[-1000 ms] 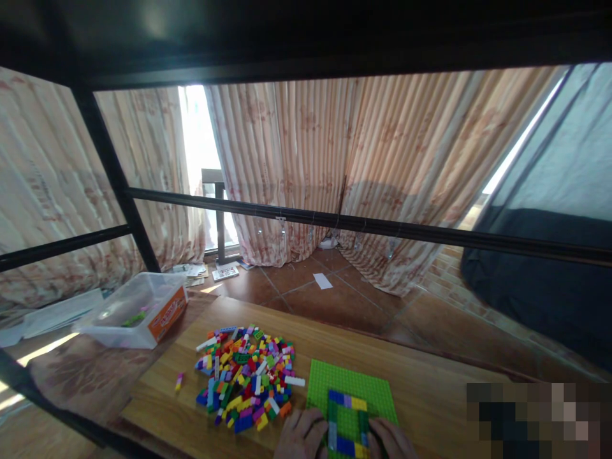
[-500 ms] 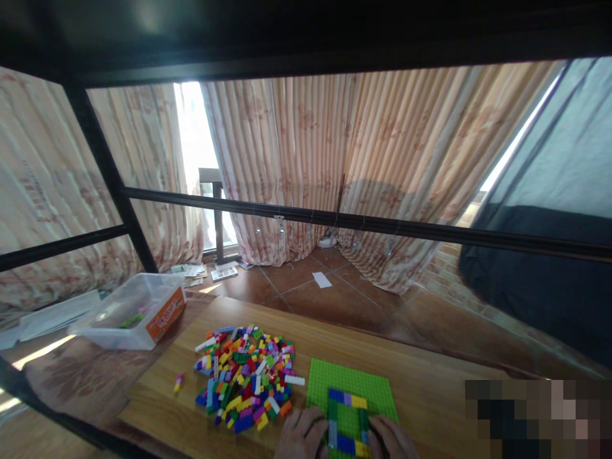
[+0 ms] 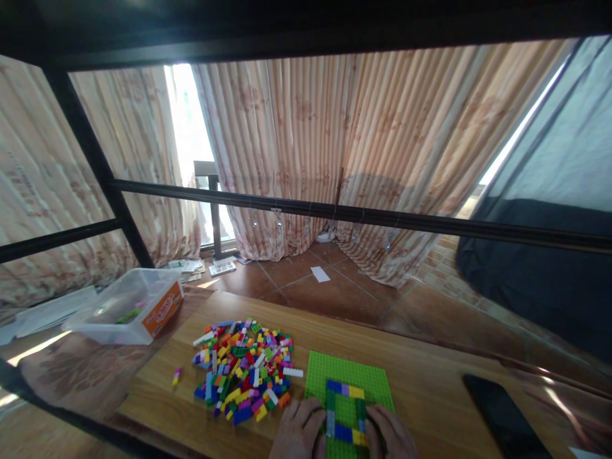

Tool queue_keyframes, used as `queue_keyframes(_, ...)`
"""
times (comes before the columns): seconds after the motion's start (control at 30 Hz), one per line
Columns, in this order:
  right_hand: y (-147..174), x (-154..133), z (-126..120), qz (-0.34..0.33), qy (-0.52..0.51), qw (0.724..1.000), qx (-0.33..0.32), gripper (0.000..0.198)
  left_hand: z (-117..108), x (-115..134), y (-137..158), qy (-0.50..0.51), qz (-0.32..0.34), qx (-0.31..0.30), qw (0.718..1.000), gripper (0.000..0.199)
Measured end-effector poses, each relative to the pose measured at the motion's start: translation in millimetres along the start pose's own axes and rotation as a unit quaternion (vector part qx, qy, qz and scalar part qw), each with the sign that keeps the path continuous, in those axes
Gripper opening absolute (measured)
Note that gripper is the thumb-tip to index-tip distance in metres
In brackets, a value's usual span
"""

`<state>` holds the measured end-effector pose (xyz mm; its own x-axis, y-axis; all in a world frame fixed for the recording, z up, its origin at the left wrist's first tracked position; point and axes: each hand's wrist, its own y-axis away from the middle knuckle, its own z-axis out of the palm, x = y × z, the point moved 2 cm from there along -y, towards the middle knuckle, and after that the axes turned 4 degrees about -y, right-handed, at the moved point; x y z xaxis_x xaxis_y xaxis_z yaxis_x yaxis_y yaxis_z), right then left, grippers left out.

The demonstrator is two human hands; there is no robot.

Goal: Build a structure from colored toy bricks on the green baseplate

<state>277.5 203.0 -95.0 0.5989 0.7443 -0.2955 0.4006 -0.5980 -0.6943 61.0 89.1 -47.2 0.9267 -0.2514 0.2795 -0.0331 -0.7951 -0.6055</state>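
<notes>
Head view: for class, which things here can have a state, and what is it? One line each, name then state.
Brick frame, rectangular, hollow middle, right side partly hidden
Green baseplate, flat, partly covered
Left hand, curled at the brick frame's left side
Right hand, curled at the brick frame's right side
Loose bricks, heaped
Plastic box, open-topped
Black phone, lying flat
Curtains, drawn, gap at left
White paper, flat

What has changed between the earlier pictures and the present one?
The view shifted slightly, so the scene sits a little higher in the picture. A black phone now shows where a pixelated patch was; I cannot tell whether it lay there before. Nothing was visibly grasped or released: the left hand and right hand stay beside the brick rectangle on the green baseplate, and the brick pile stays put.
</notes>
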Motion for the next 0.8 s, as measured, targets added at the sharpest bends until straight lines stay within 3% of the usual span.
queue_keyframes(0.2, -10, -26, -14, 0.08, -0.026, 0.996, 0.011, 0.045, -20, 20, -9, 0.046, -0.079, -0.04, 0.995, 0.039)
queue_keyframes(0.37, -21, -49, -31, 0.137, -0.06, 0.988, -0.049, 0.04, -35, 33, -17, 0.076, -0.144, -0.084, 0.983, 0.034)
queue_keyframes(0.8, -30, -59, -46, 0.139, -0.053, 0.986, -0.075, 0.036, -36, 33, -19, 0.082, -0.126, -0.124, 0.981, 0.028)
